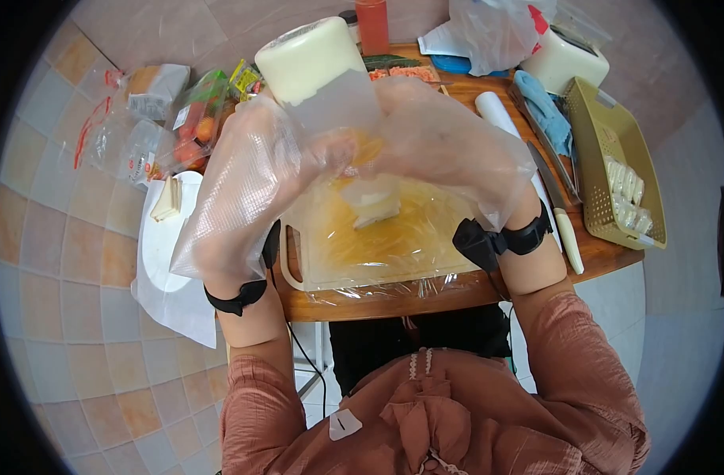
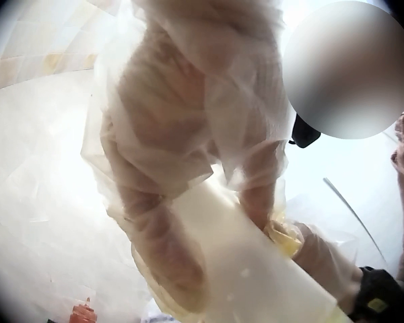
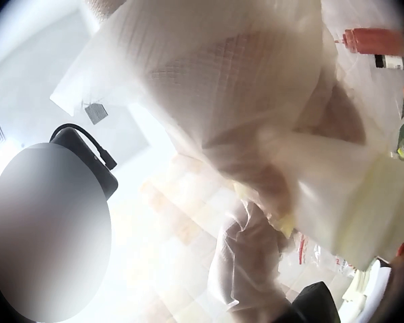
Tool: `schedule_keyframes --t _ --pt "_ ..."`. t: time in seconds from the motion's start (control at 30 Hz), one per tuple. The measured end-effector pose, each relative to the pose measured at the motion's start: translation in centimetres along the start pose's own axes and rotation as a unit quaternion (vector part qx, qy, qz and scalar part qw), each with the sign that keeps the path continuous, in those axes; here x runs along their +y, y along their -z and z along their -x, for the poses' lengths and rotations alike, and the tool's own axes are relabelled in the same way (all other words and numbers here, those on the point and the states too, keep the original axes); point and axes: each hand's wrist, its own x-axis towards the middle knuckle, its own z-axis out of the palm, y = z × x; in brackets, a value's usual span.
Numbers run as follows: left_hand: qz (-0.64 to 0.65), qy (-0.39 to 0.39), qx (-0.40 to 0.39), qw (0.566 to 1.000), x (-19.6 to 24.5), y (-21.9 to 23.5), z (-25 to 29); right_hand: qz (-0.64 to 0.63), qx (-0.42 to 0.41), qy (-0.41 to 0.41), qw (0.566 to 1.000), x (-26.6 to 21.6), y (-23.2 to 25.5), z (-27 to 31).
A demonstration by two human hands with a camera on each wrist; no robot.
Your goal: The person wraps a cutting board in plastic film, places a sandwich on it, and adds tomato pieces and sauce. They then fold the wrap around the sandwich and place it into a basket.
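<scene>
1. Left hand and right hand both grip the cream container from opposite sides, neither nearer.
2. It tilts above the chopping board, base toward the tabletop's far edge.

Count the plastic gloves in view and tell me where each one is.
2. One glove covers the left hand; the other glove covers the right hand. Any spare ones could be hidden from view.
</scene>
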Motion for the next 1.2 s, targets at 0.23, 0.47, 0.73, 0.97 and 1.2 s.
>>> schedule_keyframes --t 0.23,0.47,0.73,0.97,1.2 --pt "-0.008 0.007 0.022 1.000 0.2 0.0 0.4 0.021 0.042 0.070 0.996 1.7 -1.3 -0.2" --pt "0.016 -0.030 0.059 0.998 -0.2 -0.4 0.3 0.036 0.072 0.080 0.994 1.7 -1.4 -0.1" --pt "-0.014 0.001 -0.006 1.000 0.8 -0.2 -0.1 0.109 0.101 0.112 0.982 1.0 -0.6 0.2" --pt "0.032 -0.055 0.018 0.998 -0.5 -0.8 -0.4 0.075 0.114 0.112 0.984 1.4 -0.4 0.2" --pt "0.018 -0.042 0.009 0.999 -0.6 -0.9 -0.3 0.087 0.108 0.100 0.985 1.6 -0.5 0.1"
